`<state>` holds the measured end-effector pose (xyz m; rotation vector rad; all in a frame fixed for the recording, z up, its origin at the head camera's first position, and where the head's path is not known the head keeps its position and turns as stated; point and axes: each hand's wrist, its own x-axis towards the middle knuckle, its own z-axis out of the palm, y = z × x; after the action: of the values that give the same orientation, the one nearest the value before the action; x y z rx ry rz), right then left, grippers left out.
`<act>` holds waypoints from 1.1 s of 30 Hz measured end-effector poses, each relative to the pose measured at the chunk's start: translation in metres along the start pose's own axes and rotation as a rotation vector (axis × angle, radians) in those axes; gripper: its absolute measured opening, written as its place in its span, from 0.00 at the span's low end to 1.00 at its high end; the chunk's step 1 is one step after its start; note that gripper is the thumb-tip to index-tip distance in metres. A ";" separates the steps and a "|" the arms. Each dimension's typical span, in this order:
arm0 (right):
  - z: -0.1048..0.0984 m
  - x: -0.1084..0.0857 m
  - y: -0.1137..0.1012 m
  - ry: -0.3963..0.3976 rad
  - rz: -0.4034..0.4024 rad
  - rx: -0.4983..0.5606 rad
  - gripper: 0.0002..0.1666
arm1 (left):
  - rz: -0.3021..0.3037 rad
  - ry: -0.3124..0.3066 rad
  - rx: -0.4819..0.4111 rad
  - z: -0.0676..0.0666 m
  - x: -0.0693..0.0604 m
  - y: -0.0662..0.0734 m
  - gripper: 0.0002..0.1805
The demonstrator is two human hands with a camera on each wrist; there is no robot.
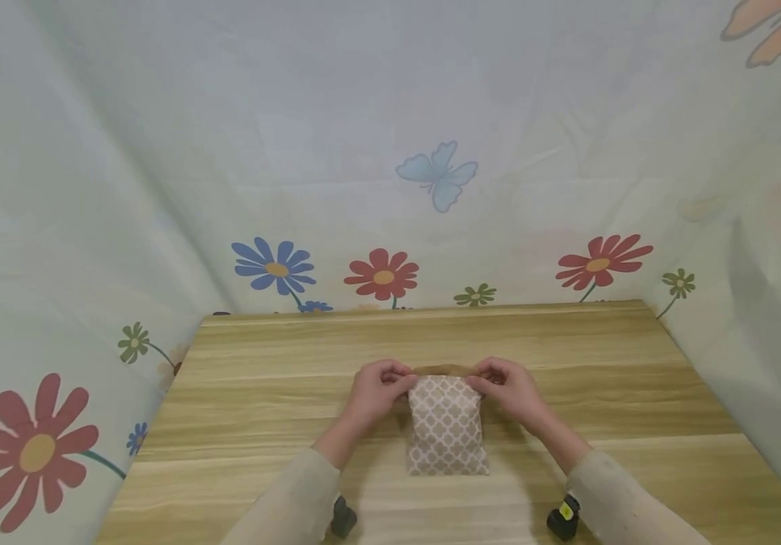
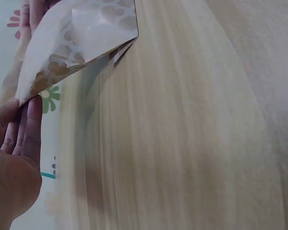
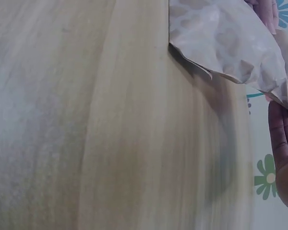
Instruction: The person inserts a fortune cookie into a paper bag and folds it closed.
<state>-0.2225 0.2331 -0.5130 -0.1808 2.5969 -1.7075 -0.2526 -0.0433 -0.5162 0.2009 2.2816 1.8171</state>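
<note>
A small paper bag (image 1: 448,428) with a tan and white lattice pattern is held over the wooden table, near its middle. Its brown top edge (image 1: 441,370) shows between the two hands. At the upper left corner, my left hand (image 1: 380,390) pinches the paper between thumb and fingers. My right hand (image 1: 508,386) pinches the opposite upper corner the same way. Both wrist views show the bag (image 2: 86,33) slanting, its lower end close to the tabletop, with creased paper (image 3: 230,43) near the right hand. What the bag contains cannot be seen.
The wood-grain table (image 1: 261,409) extends around both arms. Behind it hangs a pale cloth (image 1: 336,182) printed with flowers and butterflies, which also covers the sides. A black device (image 1: 563,518) is by the right wrist, another (image 1: 343,518) by the left.
</note>
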 end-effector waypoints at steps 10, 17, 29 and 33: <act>0.001 -0.005 0.008 0.008 -0.016 0.051 0.09 | 0.021 -0.017 -0.026 -0.002 -0.001 -0.007 0.06; 0.001 -0.010 0.010 -0.003 -0.057 0.080 0.09 | -0.003 -0.054 -0.074 -0.006 -0.002 -0.007 0.06; -0.004 -0.011 0.008 -0.058 -0.065 0.138 0.11 | 0.049 -0.175 -0.096 -0.013 -0.002 -0.009 0.10; -0.005 -0.011 0.005 -0.064 -0.069 0.141 0.11 | 0.041 -0.199 -0.105 -0.015 -0.002 -0.009 0.11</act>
<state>-0.2122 0.2410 -0.5159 -0.3183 2.4414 -1.8661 -0.2539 -0.0603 -0.5211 0.3945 2.0560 1.8406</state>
